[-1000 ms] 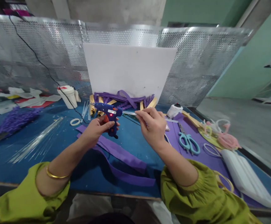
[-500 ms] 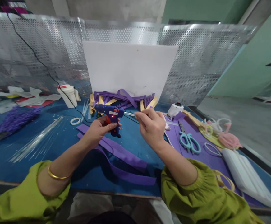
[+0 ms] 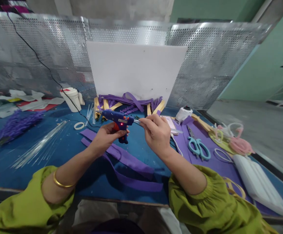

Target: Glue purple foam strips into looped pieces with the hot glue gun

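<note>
My left hand (image 3: pixel 106 136) grips a blue glue gun (image 3: pixel 117 119) by its handle, nozzle pointing left, a red light lit on its side. My right hand (image 3: pixel 156 132) pinches a clear glue stick (image 3: pixel 137 121) that sticks out of the back of the gun. Both hands hover just above the blue table (image 3: pixel 58 152). Purple foam strips (image 3: pixel 124 162) lie on the table under and in front of my hands.
A white board (image 3: pixel 136 70) leans on a perforated metal screen, with purple and tan strips (image 3: pixel 129 104) piled at its foot. Teal scissors (image 3: pixel 197 147), a white tape dispenser (image 3: pixel 184 113), pink wire pieces (image 3: pixel 239 144) and a white packet (image 3: pixel 258 183) lie right. Clear glue sticks (image 3: pixel 38 148) and a white cup (image 3: pixel 70 98) sit left.
The visible length of glue stick behind the gun has shortened as my right hand moved left toward it. The gun shifted slightly right and lower.
</note>
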